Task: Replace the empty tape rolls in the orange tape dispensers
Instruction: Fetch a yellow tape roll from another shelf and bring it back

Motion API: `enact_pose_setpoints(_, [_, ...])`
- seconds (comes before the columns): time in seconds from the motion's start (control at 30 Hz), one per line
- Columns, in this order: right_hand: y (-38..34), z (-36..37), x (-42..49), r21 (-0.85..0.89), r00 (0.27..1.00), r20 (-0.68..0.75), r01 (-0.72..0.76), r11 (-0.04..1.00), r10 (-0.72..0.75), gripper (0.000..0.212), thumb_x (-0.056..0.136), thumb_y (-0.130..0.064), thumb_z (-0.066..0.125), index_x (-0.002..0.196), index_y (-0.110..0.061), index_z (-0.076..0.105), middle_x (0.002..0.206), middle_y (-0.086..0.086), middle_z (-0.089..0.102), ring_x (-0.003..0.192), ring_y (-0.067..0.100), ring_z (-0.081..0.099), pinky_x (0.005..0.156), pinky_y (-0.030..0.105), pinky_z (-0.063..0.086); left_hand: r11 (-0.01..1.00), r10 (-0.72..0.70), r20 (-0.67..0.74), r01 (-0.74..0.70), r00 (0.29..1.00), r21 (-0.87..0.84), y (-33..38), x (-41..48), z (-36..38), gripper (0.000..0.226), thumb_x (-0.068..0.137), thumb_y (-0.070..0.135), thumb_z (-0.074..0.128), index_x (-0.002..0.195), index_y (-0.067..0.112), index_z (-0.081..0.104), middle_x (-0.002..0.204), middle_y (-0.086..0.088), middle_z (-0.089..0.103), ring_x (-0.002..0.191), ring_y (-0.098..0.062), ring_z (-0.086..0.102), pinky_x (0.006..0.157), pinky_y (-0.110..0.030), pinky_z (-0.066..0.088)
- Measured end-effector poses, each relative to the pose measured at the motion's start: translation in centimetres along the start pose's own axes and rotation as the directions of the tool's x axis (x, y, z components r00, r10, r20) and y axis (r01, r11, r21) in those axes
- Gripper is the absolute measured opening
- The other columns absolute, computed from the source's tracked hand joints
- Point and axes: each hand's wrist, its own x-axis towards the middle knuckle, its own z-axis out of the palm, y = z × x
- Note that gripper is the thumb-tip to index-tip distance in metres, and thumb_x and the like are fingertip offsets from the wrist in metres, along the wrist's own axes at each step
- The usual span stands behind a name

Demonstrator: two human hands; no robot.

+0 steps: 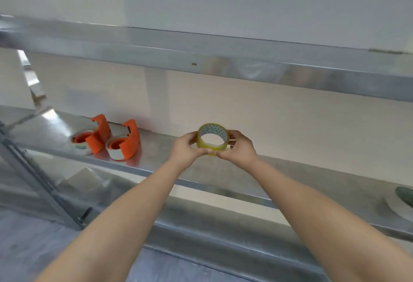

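Grasped from both sides, a yellowish clear tape roll [213, 136] is held up in the air above the front edge of a stainless steel shelf [290, 174]. The left hand [187, 149] is closed on the roll's left rim, and the right hand [240, 147] is closed on its right rim; the thumbs of both hands meet under the roll's lower edge. The roll is turned so that its open core faces the camera, and a printed pattern can be seen on the inside of the core. Both forearms are bare and are stretched forward from the lower edge of the view.

Two orange tape dispensers are seen on the same shelf, toward its left end and near its back edge, well apart from the held roll. The left dispenser [91, 137] and the right dispenser [124, 142] are set just beside each other; whether they touch cannot be told. Each is laid on its side, with a pale, thin roll seen around its orange hub. Reflections of the dispensers are seen in the shelf's surface.

At the right end of the shelf, a white plate [395, 209] is partly cut off by the frame, with a dark green object [405, 194] lying on it; what it is cannot be told. A second steel shelf [201, 58] runs above, against a pale wall [268, 107].
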Motion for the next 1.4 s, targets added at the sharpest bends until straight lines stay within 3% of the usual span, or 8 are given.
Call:
enact_pose_setpoints(0.13, [-3.0,4.0,-0.1,-0.007,0.996,0.045,0.074,0.997,-0.074,0.068,0.058,-0.025,0.085,0.118,-0.011,0.056,0.113,0.004,0.065,0.098,0.014,0.06,0.086,0.024,0.048,1.0,0.0,-0.045,0.002,0.999,0.027,-1.7,-1.2,-4.7,0.061,0.063,0.008,0.083,0.12,0.005,0.06,0.119,-0.011,0.065,0.113,-0.021,0.059,0.093,-0.023,0.042])
enact_pose_setpoints(0.33, [-7.3,10.3,-0.7,0.045,0.991,0.082,0.103,0.994,-0.106,0.07,0.056,-0.025,0.088,0.117,-0.01,0.056,0.112,0.005,0.066,0.091,0.009,0.057,0.083,0.02,0.046,0.994,-0.023,-0.1,0.033,0.995,0.101,-4.5,-2.5,-11.9,0.071,0.062,0.018,0.084,0.127,0.009,0.056,0.125,-0.007,0.063,0.117,-0.018,0.057,0.102,-0.034,0.044])
enact_pose_setpoints(0.5, [-10.4,14.8,-1.4,0.08,0.985,0.12,0.111,0.991,-0.12,0.071,0.055,-0.023,0.088,0.117,-0.01,0.055,0.112,0.005,0.065,0.091,0.009,0.056,0.08,0.017,0.044,0.993,-0.018,-0.136,0.034,0.991,0.113,-6.7,-3.7,-16.9,0.063,0.061,0.021,0.085,0.119,0.015,0.062,0.112,0.003,0.066,0.103,-0.01,0.06,0.084,-0.014,0.045])
enact_pose_setpoints(0.87, [-14.4,21.0,-0.8,0.116,0.956,0.24,0.145,0.983,-0.17,0.074,0.054,-0.027,0.088,0.118,-0.015,0.054,0.105,-0.007,0.058,0.098,0.011,0.057,0.083,0.021,0.047,0.993,-0.094,-0.22,0.107,0.971,0.046,-10.4,-4.5,-22.8,0.064,0.063,0.021,0.084,0.122,0.018,0.059,0.116,0.001,0.065,0.104,-0.011,0.058,0.089,-0.023,0.045])
enact_pose_setpoints(1.1, [-14.6,24.0,2.0,0.093,0.966,0.217,0.124,0.988,-0.142,0.071,0.055,-0.022,0.087,0.118,-0.016,0.055,0.102,-0.01,0.057,0.092,0.005,0.057,0.065,0.001,0.037,0.988,-0.123,-0.155,0.136,0.98,0.078,-12.1,-1.3,-25.3,0.07,0.061,0.024,0.085,0.125,0.014,0.056,0.121,-0.002,0.064,0.112,-0.016,0.058,0.099,-0.034,0.048])
enact_pose_setpoints(1.23, [-14.5,24.2,5.0,0.05,0.981,0.138,0.131,0.99,-0.137,0.069,0.055,-0.024,0.087,0.116,-0.012,0.057,0.106,-0.003,0.063,0.087,0.003,0.054,0.065,0.0,0.038,0.987,-0.105,-0.118,0.118,0.987,0.11,-12.2,2.6,-25.7,0.071,0.058,0.024,0.087,0.12,0.014,0.055,0.099,0.016,0.06,0.094,-0.007,0.057,0.069,-0.002,0.046])
enact_pose_setpoints(1.3, [-14.6,23.9,6.4,0.003,0.982,0.122,0.148,0.989,-0.147,0.072,0.052,-0.035,0.087,0.115,-0.016,0.057,0.104,-0.006,0.062,0.087,0.003,0.054,0.071,0.006,0.04,0.986,-0.089,-0.088,0.1,0.992,0.13,-12.2,4.5,-25.8,0.074,0.058,0.027,0.088,0.121,0.013,0.053,0.101,0.015,0.057,0.091,-0.005,0.054,0.063,0.003,0.042])
enact_pose_setpoints(1.4, [-14.6,23.5,8.3,-0.029,0.986,0.122,0.116,0.993,-0.112,0.081,0.044,-0.05,0.08,0.116,-0.021,0.057,0.107,-0.006,0.063,0.091,0.008,0.058,0.083,0.023,0.048,0.972,-0.049,-0.031,0.055,0.998,0.227,-12.3,7.2,-25.8,0.084,0.059,0.038,0.085,0.13,0.017,0.047,0.122,0.004,0.057,0.111,-0.013,0.053,0.087,-0.017,0.042])
